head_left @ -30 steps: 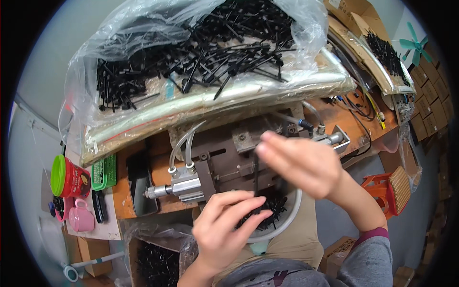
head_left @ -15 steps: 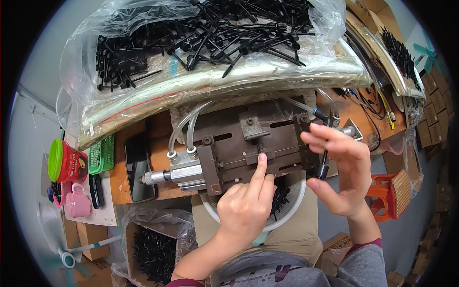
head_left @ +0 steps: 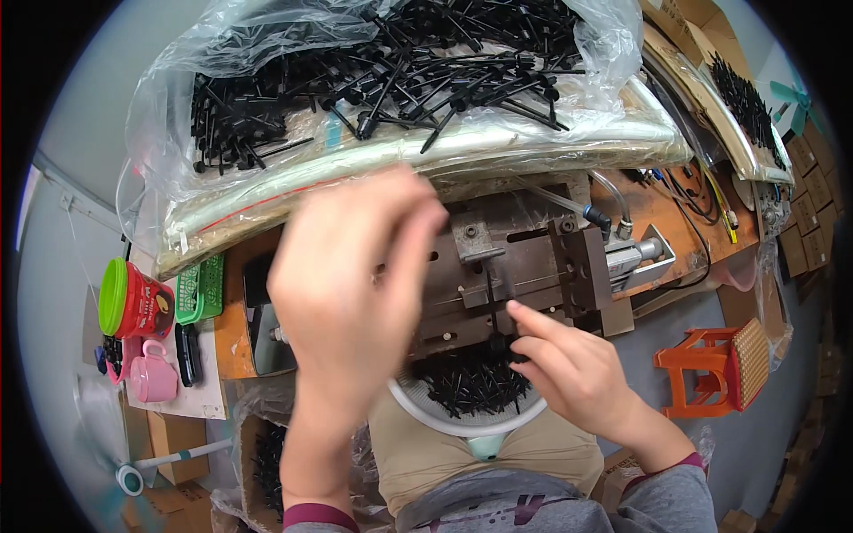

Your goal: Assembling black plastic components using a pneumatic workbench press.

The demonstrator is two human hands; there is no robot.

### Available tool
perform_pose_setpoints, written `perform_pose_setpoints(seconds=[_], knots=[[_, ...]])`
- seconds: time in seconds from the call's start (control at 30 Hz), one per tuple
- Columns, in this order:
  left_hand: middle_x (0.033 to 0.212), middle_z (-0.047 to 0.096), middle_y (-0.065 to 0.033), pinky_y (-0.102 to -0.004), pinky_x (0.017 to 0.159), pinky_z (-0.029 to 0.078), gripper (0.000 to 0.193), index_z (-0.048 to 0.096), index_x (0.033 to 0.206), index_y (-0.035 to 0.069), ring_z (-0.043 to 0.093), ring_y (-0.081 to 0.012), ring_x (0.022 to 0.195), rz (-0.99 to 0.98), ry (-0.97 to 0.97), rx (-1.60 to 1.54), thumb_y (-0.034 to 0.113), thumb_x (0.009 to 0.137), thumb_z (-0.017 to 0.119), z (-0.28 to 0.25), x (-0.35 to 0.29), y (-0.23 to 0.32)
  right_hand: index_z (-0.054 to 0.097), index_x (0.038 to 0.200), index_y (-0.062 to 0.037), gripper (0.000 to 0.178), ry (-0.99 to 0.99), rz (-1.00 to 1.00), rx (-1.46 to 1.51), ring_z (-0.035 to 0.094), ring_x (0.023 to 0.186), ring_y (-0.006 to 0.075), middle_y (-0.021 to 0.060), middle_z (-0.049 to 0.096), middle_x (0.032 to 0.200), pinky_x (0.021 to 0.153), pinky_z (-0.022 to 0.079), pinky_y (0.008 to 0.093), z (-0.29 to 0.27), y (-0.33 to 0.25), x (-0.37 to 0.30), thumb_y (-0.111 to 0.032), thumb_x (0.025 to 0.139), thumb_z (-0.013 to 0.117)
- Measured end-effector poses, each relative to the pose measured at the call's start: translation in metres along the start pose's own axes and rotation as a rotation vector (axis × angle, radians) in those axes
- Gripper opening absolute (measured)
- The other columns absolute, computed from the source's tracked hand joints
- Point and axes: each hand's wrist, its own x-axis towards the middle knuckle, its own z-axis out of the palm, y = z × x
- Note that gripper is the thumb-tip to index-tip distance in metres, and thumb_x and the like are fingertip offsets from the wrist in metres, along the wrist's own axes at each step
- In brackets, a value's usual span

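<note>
My left hand (head_left: 351, 284) is raised over the left side of a dark metal fixture (head_left: 444, 315), smeared by motion, so its fingers do not read clearly. It hides the left air cylinder. My right hand (head_left: 573, 369) is at the fixture's front edge, thumb and fingers closed on a black plastic part with a thin stem (head_left: 499, 342). The stem points away from me, along the fixture's middle toward a small metal block (head_left: 473, 242). Below this, a white round basket (head_left: 462, 431) on my lap holds many small black pieces (head_left: 471, 382).
Beyond the fixture, a plastic-lined tray (head_left: 577, 142) carries a heap of black stemmed parts (head_left: 382, 80). An air cylinder (head_left: 626, 258) with hoses sits at right. At left are a red tub (head_left: 138, 302), a pink cup (head_left: 154, 377) and a green basket (head_left: 200, 289). An orange stool (head_left: 702, 377) stands right.
My left hand has lifted off the fixture's middle and swung up and left. My right hand has come down and left, bringing the black stemmed part to the fixture.
</note>
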Motion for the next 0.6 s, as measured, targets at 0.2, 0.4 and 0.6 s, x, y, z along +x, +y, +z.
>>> perform_pose_setpoints(seconds=[0.2, 0.4, 0.6], knots=[[0.101, 0.074, -0.0112, -0.0343, 0.078, 0.054, 0.023, 0.072, 0.104, 0.005, 0.071, -0.0234, 0.092, -0.124, -0.076, 0.219, 0.012, 0.083, 0.075, 0.015, 0.052, -0.065, 0.059, 0.085, -0.0034, 0.014, -0.046, -0.078, -0.186, 0.059, 0.055, 0.0114, 0.0196, 0.066, 0.126, 0.055, 0.046, 0.0245, 0.014, -0.008, 0.019, -0.006, 0.073, 0.066], [0.086, 0.07, -0.0097, -0.0316, 0.071, 0.055, 0.016, 0.072, 0.096, 0.002, 0.07, -0.0205, 0.078, -0.222, -0.044, -0.005, 0.008, 0.082, 0.071, 0.014, 0.054, -0.065, 0.058, 0.083, -0.0049, 0.013, -0.068, -0.064, -0.216, 0.056, 0.051, 0.0106, 0.0175, 0.068, 0.124, 0.052, 0.044, 0.0239, 0.013, -0.008, 0.02, -0.006, 0.074, 0.068], [0.09, 0.065, -0.0071, -0.0209, 0.056, 0.052, 0.011, 0.072, 0.092, 0.0, 0.065, -0.0094, 0.072, -0.292, 0.091, -0.26, -0.003, 0.082, 0.067, -0.023, 0.02, -0.015, 0.061, 0.087, -0.0039, 0.021, -0.041, -0.032, -0.031, 0.059, 0.055, 0.018, 0.0113, 0.071, 0.104, 0.055, 0.048, 0.0287, -0.02, 0.001, 0.046, -0.013, 0.076, 0.076]])
